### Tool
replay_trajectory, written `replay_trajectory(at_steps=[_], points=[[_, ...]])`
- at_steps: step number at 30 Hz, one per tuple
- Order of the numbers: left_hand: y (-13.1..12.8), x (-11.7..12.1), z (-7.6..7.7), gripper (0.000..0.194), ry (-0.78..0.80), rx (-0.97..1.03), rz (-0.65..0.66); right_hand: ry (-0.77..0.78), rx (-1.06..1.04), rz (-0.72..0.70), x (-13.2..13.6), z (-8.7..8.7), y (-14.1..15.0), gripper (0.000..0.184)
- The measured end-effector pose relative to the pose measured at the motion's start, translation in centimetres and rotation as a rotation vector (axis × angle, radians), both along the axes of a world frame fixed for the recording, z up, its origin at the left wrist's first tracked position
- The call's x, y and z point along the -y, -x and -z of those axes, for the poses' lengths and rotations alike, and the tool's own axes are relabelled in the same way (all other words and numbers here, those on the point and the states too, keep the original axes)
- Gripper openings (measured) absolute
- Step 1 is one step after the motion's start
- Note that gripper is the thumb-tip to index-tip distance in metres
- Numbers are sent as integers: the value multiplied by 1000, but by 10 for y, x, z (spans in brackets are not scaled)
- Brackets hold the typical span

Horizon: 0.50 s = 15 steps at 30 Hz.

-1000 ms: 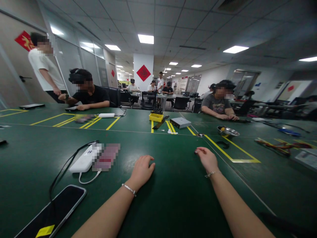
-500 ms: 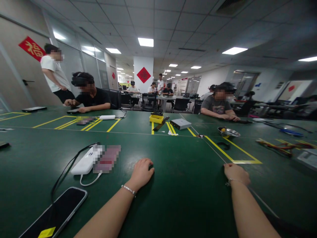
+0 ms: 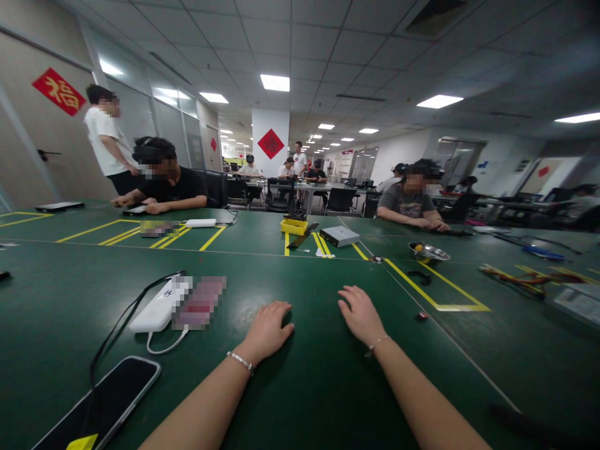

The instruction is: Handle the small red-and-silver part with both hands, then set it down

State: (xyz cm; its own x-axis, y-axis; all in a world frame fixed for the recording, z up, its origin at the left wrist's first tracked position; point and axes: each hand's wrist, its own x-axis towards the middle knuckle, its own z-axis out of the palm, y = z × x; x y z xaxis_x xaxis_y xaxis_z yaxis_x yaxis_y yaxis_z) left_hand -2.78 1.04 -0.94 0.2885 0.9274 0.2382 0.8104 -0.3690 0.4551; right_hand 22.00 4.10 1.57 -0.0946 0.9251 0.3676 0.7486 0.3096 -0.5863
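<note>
My left hand (image 3: 268, 331) lies on the green table (image 3: 319, 394) with its fingers stretched out and nothing in it. Facing it across a gap, my right hand (image 3: 360, 315) is open too, fingers apart, over the table top. A small red and silver piece (image 3: 422, 316) rests to the right of my right hand, beside a seam in the table; its kind is too small to make out. Left of my left hand lie a white power bank (image 3: 162, 306) with a cable and a blurred reddish item (image 3: 199, 303). A dark phone (image 3: 100, 403) with a yellow sticker is nearer me.
Farther back stand a yellow bin (image 3: 294, 225), a grey box (image 3: 339, 235) and a metal bowl (image 3: 428, 252). Coloured cables (image 3: 513, 281) and a metal box (image 3: 579, 306) sit at the right. Two people wearing headsets sit across the table; another person stands at the left.
My right hand has moved left from the seam and opened, and the small red and silver piece now shows on the table there. My left hand has stayed in place, its fingers straighter.
</note>
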Motion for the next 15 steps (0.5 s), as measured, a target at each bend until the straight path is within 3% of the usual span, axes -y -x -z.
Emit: replay_trajectory(at_steps=[4,9,12,15], points=[[-1,2,3,52,27,-83,70,147,121,-312,23,13,56,41],[-2,1,6,49,44,-169,96,260,479,-434,37,11,69,51],[-1,1,3,50,46,-168,92,178,523,-325,25,2,47,46],[0,2,0,50,63,-156,93,79,564,62,5,-3,1,43]])
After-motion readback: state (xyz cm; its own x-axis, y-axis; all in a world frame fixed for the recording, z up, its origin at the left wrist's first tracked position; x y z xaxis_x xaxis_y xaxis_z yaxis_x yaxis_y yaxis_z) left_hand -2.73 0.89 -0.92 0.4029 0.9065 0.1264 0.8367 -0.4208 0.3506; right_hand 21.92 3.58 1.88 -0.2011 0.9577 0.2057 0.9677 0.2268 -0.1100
